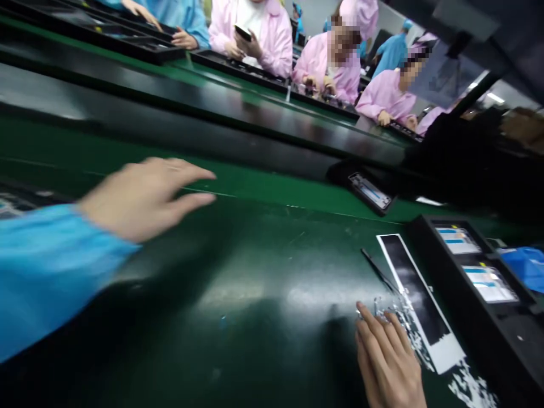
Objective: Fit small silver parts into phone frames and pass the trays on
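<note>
My left hand (144,195), in a blue sleeve, hangs over the green work surface (255,272) with thumb and fingers apart and nothing between them. Low on the right, my right hand (389,354) rests palm down, fingers stretched forward and slightly bent. Its fingertips are at a scatter of small clear and white scraps (410,326); whether any are under the fingers is hidden. Just beyond lie black tweezers (376,266) and a long white-edged sheet with a dark middle (419,289). More white scraps (471,388) lie at the sheet's near end.
On the right, a black tray (425,249) holds flat parts with blue strips (488,283). A smaller black holder (369,192) with a similar part sits farther back. A blue item (525,266) lies beyond the tray. Co-workers in pink and blue sit across the raised dark ledge (238,122).
</note>
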Motion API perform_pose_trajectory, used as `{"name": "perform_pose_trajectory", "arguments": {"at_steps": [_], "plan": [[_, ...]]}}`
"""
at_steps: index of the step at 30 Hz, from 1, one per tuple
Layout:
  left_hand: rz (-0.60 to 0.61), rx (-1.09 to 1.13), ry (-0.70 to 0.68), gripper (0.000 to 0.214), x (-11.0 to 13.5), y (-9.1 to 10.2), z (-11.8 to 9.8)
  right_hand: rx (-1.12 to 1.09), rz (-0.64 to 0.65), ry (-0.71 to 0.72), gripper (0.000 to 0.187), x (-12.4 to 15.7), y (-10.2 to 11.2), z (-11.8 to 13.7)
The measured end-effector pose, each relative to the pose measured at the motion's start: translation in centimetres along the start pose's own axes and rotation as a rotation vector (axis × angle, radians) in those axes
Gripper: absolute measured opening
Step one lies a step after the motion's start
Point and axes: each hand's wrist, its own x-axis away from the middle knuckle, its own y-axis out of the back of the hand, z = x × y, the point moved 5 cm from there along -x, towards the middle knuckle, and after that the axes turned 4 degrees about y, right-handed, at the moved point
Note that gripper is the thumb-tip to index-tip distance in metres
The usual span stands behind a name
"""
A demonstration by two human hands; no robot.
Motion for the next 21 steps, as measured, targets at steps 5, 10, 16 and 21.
{"name": "perform_pose_trajectory", "arguments": {"at_steps": [5,10,16,21], "plan": [[0.191,0.022,-0.245,0.033,-7.8,-3.9,-17.9,0.031,-0.038,-0.127,0.021,1.7,2.8,-6.8],[0.203,0.105,-0.335,0.037,-11.8,-8.9,-27.8,0.168,-0.051,-0.502,0.024,5.1,3.5,-14.1],[0.21,0.102,-0.259,0.041,-14.5,-12.9,-32.0,0.171,-0.045,-0.547,0.027,7.5,0.7,-15.0],[0.23,0.067,-0.21,0.038,-16.2,-13.0,-30.7,0.153,-0.049,-0.51,0.027,7.2,0.0,-14.8]]}}
